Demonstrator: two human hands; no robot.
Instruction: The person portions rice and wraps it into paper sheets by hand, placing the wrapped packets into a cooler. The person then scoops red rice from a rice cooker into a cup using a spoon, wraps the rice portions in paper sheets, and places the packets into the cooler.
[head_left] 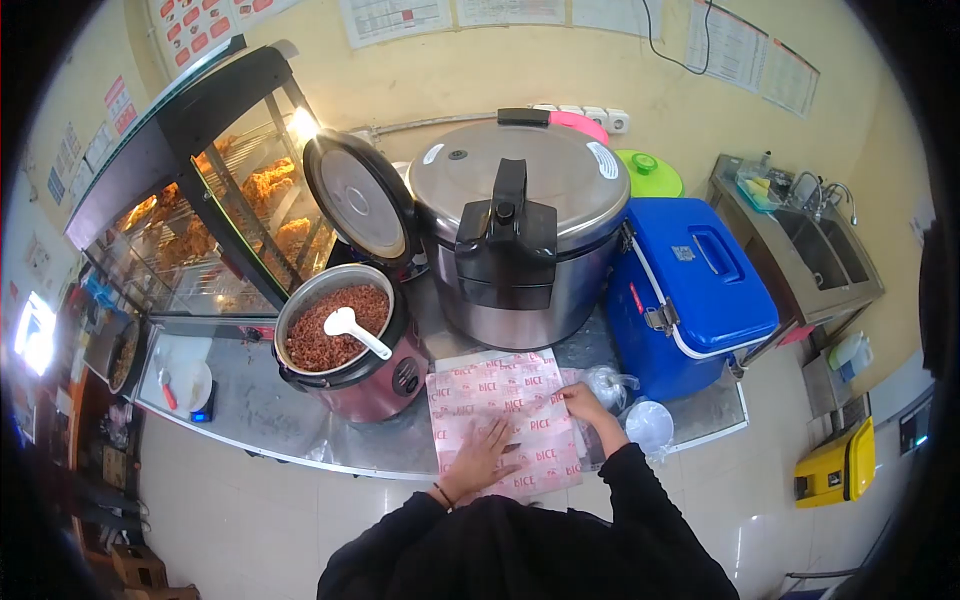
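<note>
A stack of pink-and-white printed wrapping paper (490, 400) lies at the front edge of the metal counter. My left hand (482, 455) rests flat on it, fingers spread. At the paper's right edge, my right hand (585, 403) has its fingers pinched together on the sheet. Just right of that hand are a clear plastic bag (608, 385) and a round white stack (650, 427) in plastic. To the left stands an open pink rice cooker (375, 385) full of reddish-brown rice (318, 338), with a white rice paddle (350, 325) lying on top.
A large steel rice cooker (520, 190) with its lid down stands behind the paper. A blue cooler box (690, 290) is on the right, and a lit glass warmer (215, 200) with fried chicken on the left. A small scale (203, 405) sits at far left.
</note>
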